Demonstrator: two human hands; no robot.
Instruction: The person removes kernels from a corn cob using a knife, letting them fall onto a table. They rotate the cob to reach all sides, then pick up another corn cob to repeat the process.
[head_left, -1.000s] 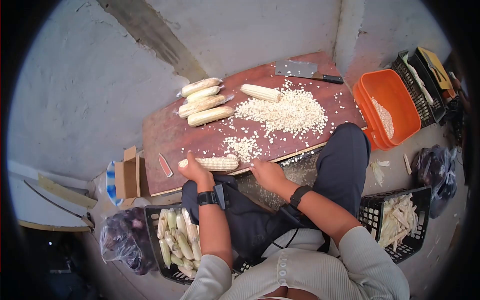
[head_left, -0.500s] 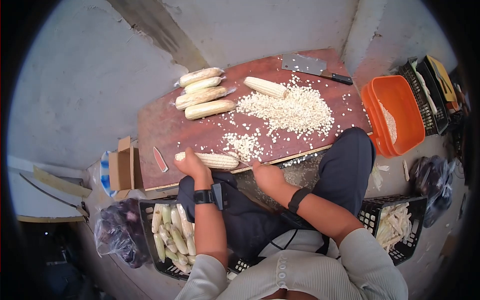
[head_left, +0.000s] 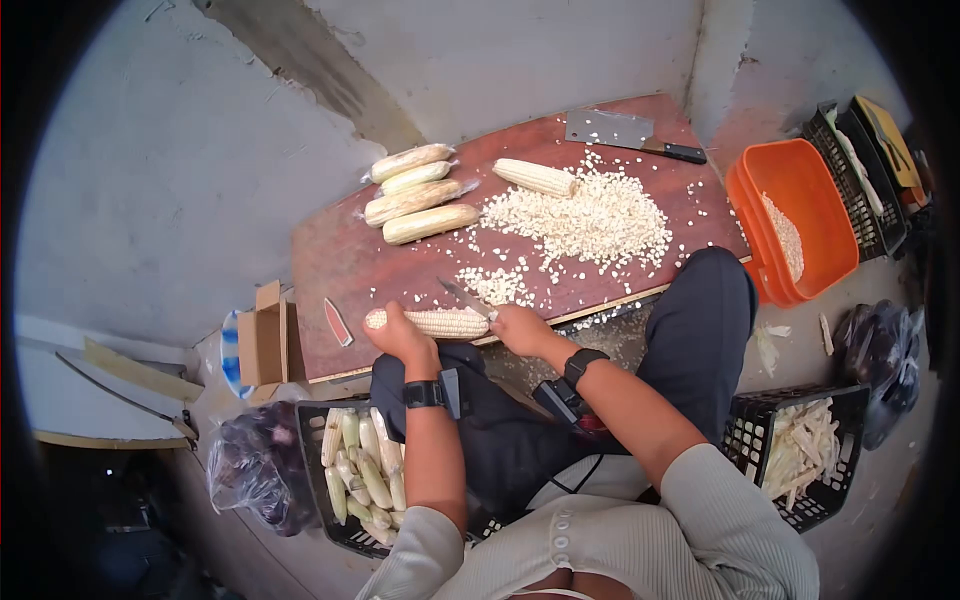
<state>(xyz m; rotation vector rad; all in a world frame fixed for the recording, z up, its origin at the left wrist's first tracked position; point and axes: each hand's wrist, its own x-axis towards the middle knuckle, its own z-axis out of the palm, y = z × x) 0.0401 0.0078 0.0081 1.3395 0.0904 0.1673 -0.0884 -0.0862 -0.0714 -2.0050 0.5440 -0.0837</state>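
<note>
My left hand [head_left: 402, 334] is wrapped round the left part of a pale corn cob [head_left: 446, 323] at the table's front edge. My right hand [head_left: 520, 329] grips a small knife [head_left: 463, 297], whose blade points up and left above the cob's right end. Just behind the blade lies a small heap of loose kernels [head_left: 496, 285]. A larger kernel pile [head_left: 600, 222] spreads farther back, with another bare cob [head_left: 535, 177] at its upper left edge. Several wrapped cobs [head_left: 430, 224] lie side by side at the back left.
On the red table [head_left: 340, 250] are a cleaver [head_left: 610, 128] and a red-and-white piece [head_left: 338, 322]. An orange bin [head_left: 840, 250] stands right. Black crates hold cobs [head_left: 370, 465] and stripped cores [head_left: 803, 450]. A cardboard box [head_left: 262, 345] stands left.
My right hand has moved left to the cob's right end, and the knife blade now points up and left. The whole view has shifted slightly.
</note>
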